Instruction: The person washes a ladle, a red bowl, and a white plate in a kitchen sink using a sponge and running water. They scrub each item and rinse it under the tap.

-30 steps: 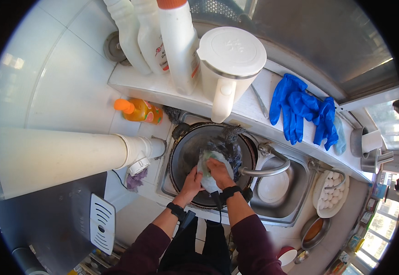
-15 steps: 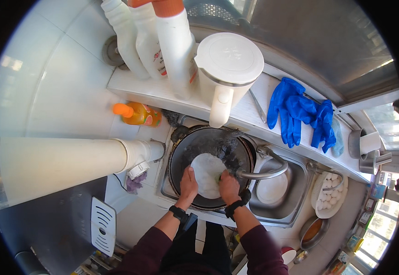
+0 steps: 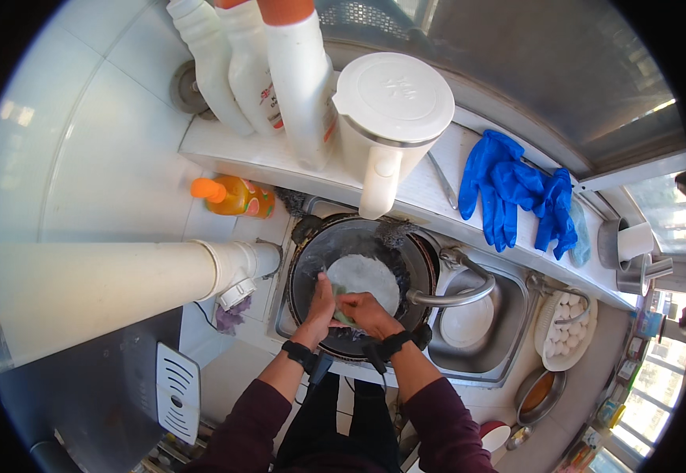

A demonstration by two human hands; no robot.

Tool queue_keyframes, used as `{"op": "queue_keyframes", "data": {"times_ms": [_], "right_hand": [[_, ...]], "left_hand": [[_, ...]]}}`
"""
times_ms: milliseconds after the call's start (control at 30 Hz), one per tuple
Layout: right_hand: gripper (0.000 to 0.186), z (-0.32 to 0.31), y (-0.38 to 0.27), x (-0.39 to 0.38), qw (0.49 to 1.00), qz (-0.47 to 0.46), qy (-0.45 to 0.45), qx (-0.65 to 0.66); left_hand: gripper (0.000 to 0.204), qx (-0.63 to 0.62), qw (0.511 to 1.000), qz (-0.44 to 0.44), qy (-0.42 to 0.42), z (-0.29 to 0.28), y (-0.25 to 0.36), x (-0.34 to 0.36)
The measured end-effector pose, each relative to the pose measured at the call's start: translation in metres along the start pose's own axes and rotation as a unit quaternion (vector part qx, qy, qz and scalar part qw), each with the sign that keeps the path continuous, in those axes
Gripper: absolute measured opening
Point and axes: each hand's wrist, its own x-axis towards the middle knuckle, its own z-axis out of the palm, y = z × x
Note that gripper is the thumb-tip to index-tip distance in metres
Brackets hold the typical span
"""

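Observation:
A large dark round pan (image 3: pixel 309 272) with a blackened rim sits in the left sink basin, with water in it. Inside lies a round white plate (image 3: pixel 366 276). At the plate's near edge my two hands meet around a pale green sponge (image 3: pixel 344 317), only partly visible. My right hand (image 3: pixel 368 314) is closed on the sponge from the right, fingers bent over it. Along the plate's left edge, my left hand (image 3: pixel 317 311) cups the sponge from the other side; some of its fingers are hidden underneath.
A curved metal faucet (image 3: pixel 457 298) reaches over the pan's right rim. Another white plate (image 3: pixel 467 319) lies in the right basin (image 3: pixel 508 347). A white basket of eggs (image 3: pixel 552 355) and a metal bowl (image 3: pixel 526 404) stand further right. A white pitcher (image 3: pixel 394 102) and blue gloves (image 3: pixel 508 185) rest on the ledge.
The plate, earlier tilted up in my left hand, now lies lower and farther in the pan. My right hand has moved left, off the plate's right side, to join my left hand at the sponge.

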Motion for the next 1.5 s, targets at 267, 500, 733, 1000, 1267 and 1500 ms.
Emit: {"op": "queue_keyframes", "data": {"times_ms": [267,500,733,1000,1267,1500], "right_hand": [[0.023,-0.036,0.004,-0.043,0.811,-0.065,0.183,-0.552],[0.035,-0.034,0.011,0.017,0.882,-0.155,0.314,-0.315],[0.042,-0.001,0.001,0.024,0.996,-0.039,0.075,-0.025],[0.022,-0.008,0.0,-0.037,0.923,-0.14,-0.01,-0.357],[0.01,-0.031,0.005,-0.005,0.82,-0.043,0.263,-0.507],[0.029,0.001,-0.001,0.033,0.982,-0.111,0.104,-0.11]], "left_hand": [[0.066,0.091,0.989,0.114,0.038,-0.01,-0.01,-0.004],[0.08,0.095,0.994,0.046,-0.027,-0.007,-0.026,-0.012],[0.08,0.081,0.996,0.016,-0.023,-0.002,-0.007,-0.017],[0.071,0.083,0.991,0.079,0.063,-0.021,-0.013,0.002],[0.067,0.115,0.987,0.099,0.046,-0.011,-0.027,-0.008],[0.075,0.066,0.995,0.071,-0.006,-0.013,-0.013,-0.006]]}}
